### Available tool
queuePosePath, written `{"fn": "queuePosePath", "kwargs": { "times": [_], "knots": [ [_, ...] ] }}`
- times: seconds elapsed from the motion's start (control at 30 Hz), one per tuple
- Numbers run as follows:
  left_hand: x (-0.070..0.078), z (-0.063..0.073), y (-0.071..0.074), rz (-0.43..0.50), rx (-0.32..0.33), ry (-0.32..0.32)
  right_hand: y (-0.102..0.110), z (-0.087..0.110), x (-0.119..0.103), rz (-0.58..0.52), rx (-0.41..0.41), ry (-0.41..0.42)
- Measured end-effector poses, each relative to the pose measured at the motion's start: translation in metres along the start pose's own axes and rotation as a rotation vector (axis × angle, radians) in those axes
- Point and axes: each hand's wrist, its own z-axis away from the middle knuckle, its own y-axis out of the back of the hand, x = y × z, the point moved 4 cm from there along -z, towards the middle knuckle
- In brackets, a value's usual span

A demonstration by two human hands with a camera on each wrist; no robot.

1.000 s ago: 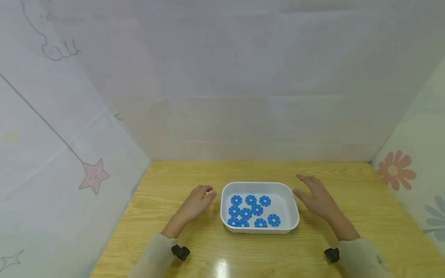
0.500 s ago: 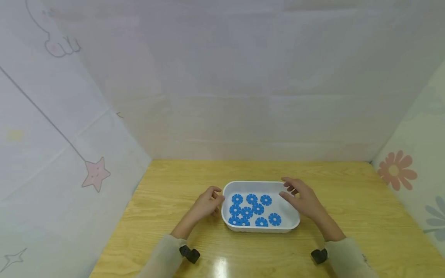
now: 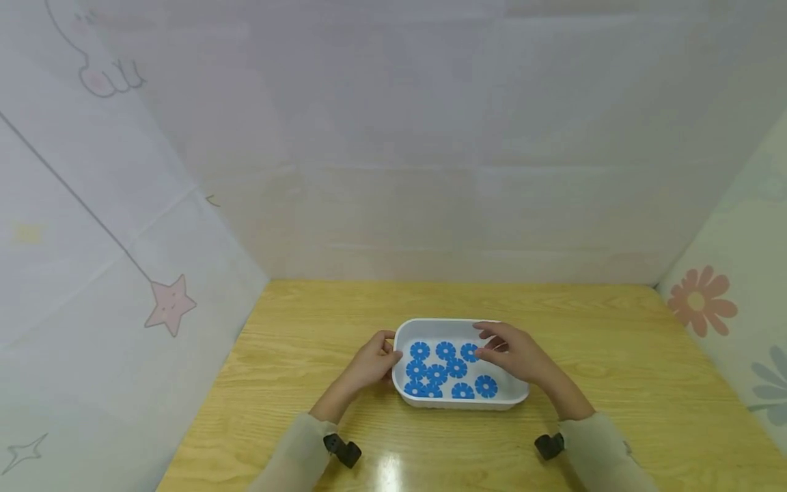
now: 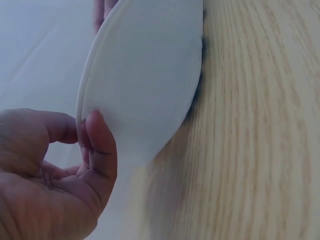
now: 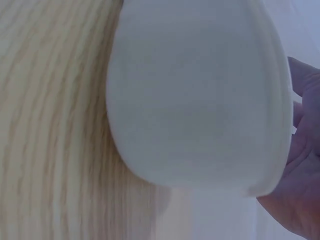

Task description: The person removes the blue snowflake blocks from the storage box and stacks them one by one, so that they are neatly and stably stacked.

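Observation:
A white plastic tray (image 3: 461, 404) stands on the table with several blue notched connector discs (image 3: 486, 386) lying flat in it, mostly toward its left side. My left hand (image 3: 371, 365) pinches the tray's left rim between thumb and curled fingers; the left wrist view shows this hand (image 4: 55, 175) right at the tray wall (image 4: 150, 75). Over the right part of the tray hovers my right hand (image 3: 519, 355), fingers loosely bent, thumb tip close over the far right disc. In the right wrist view the tray's outer wall (image 5: 200, 100) partly hides that hand (image 5: 302, 165).
The wooden table (image 3: 332, 307) extends on every side of the tray. Light cloth walls (image 3: 393, 225) with printed drawings enclose its back and sides. Small black wrist cameras (image 3: 342, 450) sit at both sleeves.
My left hand has moved right onto the tray's rim and taken hold of it. From beyond the tray's right side, my right hand has come left over the discs.

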Motion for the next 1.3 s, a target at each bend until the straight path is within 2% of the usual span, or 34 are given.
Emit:
{"fn": "queuePosePath", "kwargs": {
  "times": [0.23, 0.37, 0.47, 0.67, 0.9, 1.2, 1.3],
  "knots": [
    [-0.002, -0.002, -0.003, 0.036, -0.005, -0.001, -0.006, -0.008, 0.0, -0.064, -0.078, -0.008],
    [-0.003, -0.002, -0.004, 0.044, -0.002, 0.01, -0.01, -0.013, 0.001, -0.066, -0.111, 0.016],
    [-0.004, -0.001, -0.004, 0.053, 0.002, 0.02, -0.014, -0.016, 0.001, -0.042, -0.141, 0.034],
    [-0.005, -0.001, -0.005, 0.068, 0.008, 0.024, -0.018, -0.02, -0.002, -0.002, -0.184, 0.009],
    [-0.005, -0.001, -0.005, 0.069, 0.021, 0.024, -0.031, -0.023, -0.001, 0.062, -0.221, -0.086],
    [-0.008, 0.0, -0.006, 0.064, 0.021, 0.025, -0.046, -0.021, 0.009, 0.138, -0.175, -0.282],
    [-0.007, 0.0, -0.006, 0.054, 0.022, 0.024, -0.048, -0.021, 0.01, 0.158, -0.158, -0.32]
  ]
}}
